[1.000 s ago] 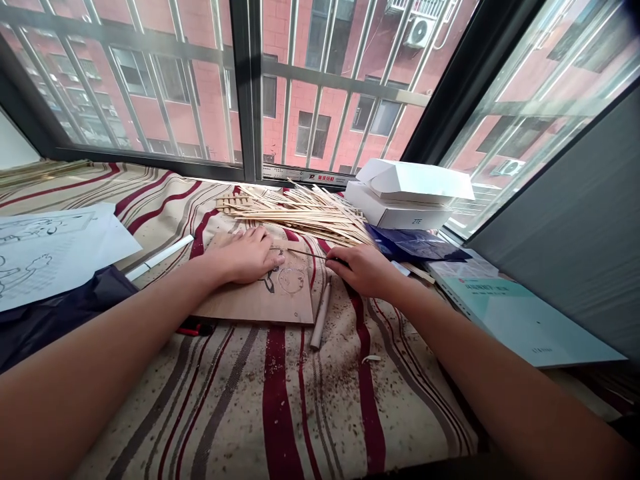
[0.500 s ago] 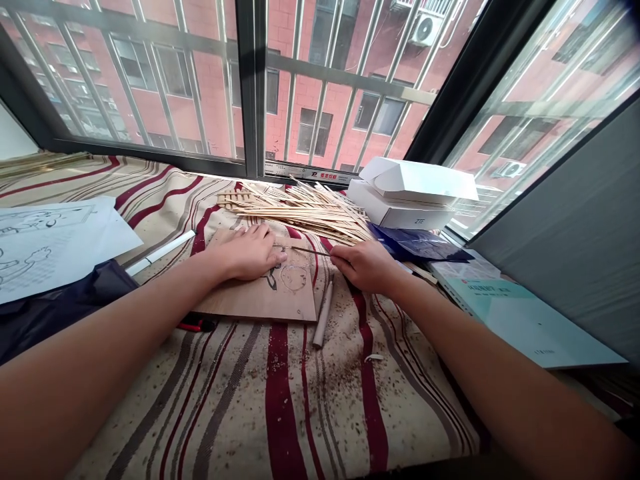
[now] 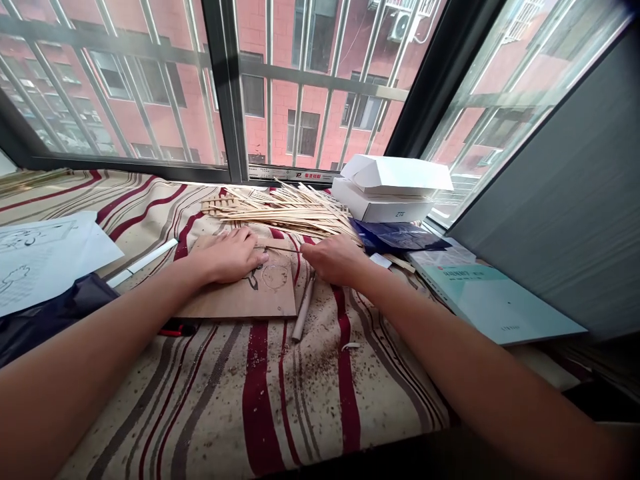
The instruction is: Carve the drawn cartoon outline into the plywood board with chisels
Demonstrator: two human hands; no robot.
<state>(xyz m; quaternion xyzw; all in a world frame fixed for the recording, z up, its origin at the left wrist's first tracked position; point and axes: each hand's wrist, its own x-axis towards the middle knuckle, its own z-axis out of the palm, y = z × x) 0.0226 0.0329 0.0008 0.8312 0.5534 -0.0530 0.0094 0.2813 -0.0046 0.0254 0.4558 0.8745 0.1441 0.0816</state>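
My left hand (image 3: 231,256) lies flat on a wooden board (image 3: 225,303), fingers stretched toward its far edge. Dark lines and a circle are marked on the board's right part. My right hand (image 3: 333,259) is closed around a thin dark rod-like tool (image 3: 283,249), just past the board's right edge. The tool points left over the board, its tip near my left thumb; its exact kind I cannot make out. A greyish round stick (image 3: 304,310) lies beside the board, below my right hand. Part of a red and black pen (image 3: 177,329) shows at the board's near edge.
Behind the board lies a pile of thin wooden sticks (image 3: 285,212). A white box (image 3: 390,193), dark blue plastic (image 3: 400,237) and a pale green book (image 3: 495,297) are at the right. Drawn paper sheets (image 3: 45,257) lie left. Brown crumbs dot the striped cloth (image 3: 225,400).
The right hand has slid a little left with the thin tool, closer to the left hand. The left hand stays on the board. The whole view has shifted slightly.
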